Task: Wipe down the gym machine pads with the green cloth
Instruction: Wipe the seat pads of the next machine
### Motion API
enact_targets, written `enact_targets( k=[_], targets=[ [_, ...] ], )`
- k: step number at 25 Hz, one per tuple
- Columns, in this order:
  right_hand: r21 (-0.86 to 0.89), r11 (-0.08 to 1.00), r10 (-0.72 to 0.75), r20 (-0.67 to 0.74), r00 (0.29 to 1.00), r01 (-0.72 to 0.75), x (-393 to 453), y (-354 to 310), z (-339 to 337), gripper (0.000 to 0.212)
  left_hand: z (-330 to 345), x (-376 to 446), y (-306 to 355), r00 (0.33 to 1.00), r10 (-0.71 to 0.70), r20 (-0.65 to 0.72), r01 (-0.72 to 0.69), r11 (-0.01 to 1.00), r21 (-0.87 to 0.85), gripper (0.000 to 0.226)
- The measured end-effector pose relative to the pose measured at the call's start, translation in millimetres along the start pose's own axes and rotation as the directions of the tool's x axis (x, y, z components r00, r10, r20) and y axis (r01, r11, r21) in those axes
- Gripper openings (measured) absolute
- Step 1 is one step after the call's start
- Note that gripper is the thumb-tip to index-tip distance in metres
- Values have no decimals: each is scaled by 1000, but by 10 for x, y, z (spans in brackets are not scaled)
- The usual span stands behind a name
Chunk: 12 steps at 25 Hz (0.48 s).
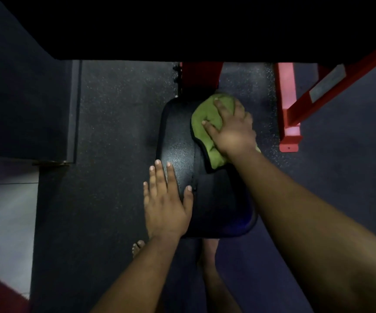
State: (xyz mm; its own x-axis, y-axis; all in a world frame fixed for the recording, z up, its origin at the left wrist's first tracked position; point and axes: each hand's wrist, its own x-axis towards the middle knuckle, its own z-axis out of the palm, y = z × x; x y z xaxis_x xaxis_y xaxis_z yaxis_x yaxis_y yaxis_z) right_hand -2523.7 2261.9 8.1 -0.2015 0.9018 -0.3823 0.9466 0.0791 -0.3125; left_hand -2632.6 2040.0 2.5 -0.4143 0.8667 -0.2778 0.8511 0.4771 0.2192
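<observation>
Right hand [232,129] grip spread, pressing green cloth [207,123] on black pad [182,141] to wipe; left hand [166,199] flat, steadying pad.

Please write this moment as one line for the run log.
right hand presses green cloth on pad far end | left hand flat on near left edge

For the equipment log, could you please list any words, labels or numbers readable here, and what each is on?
No text can be read.
Pale label strip on the red frame bar: too blurred to read.
Black pad and green cloth: no markings visible.
</observation>
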Motion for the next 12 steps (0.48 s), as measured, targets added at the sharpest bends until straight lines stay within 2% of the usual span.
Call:
enact_targets(
  k=[3, 5, 7, 9, 12],
  targets=[
    [-129, 988, -94, -86, 992, 82, -635, 220, 139, 70, -9, -25, 12, 1000, -10, 18, 10, 1000, 6, 73],
    [-95, 992, -94, -55, 994, 88, -1409, 437, 262, 72, -19, -25, 21, 1000, -10, 22, 10, 1000, 5, 73],
    [-36, 999, -23, 8, 1000, 23, -1834, 570, 313, 75, -11, -18, 22, 1000, -11, 23, 11, 1000, -3, 74],
    [-50, 998, 25, 28, 999, -24, -1738, 530, 307, 73, 7, -34, 10, 1000, -7, 13, 7, 1000, -9, 74],
    [-102, 995, -21, -34, 999, 17, -1008, 321, 221, 71, 28, -26, -6, 1000, -10, -1, 10, 1000, -12, 74]
  ],
)
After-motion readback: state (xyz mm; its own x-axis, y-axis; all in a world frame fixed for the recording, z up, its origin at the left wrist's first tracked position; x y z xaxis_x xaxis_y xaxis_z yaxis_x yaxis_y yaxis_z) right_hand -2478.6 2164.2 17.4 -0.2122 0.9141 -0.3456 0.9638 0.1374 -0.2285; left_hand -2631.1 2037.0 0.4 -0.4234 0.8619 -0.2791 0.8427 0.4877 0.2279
